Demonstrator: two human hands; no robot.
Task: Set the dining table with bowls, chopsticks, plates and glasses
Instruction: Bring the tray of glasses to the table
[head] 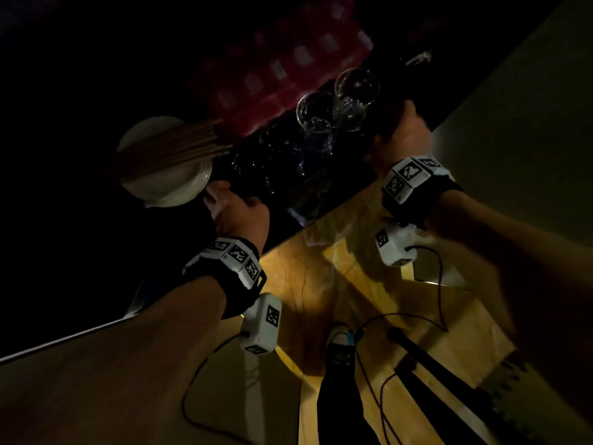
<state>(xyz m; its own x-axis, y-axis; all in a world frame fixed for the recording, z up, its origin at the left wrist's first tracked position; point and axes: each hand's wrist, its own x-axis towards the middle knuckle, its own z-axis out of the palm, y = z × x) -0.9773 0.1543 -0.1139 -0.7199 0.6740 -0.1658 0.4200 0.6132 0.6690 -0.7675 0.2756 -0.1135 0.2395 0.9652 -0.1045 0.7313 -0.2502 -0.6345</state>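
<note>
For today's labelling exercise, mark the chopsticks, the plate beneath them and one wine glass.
chopsticks point(175, 151), head view, middle of the bundle.
plate point(175, 189), head view, bare lower part of its face.
wine glass point(357, 88), head view, bowl of the right-hand glass.

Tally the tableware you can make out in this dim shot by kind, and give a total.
Clear glasses: 2
Pale dish pile: 1 (layers too dim to count)
Chopstick bundle: 1 (lying across the pile; sticks too blurred to count)
Total: 4
Faint glints in the dark near the glasses may be more glassware; that cannot be told.
</note>
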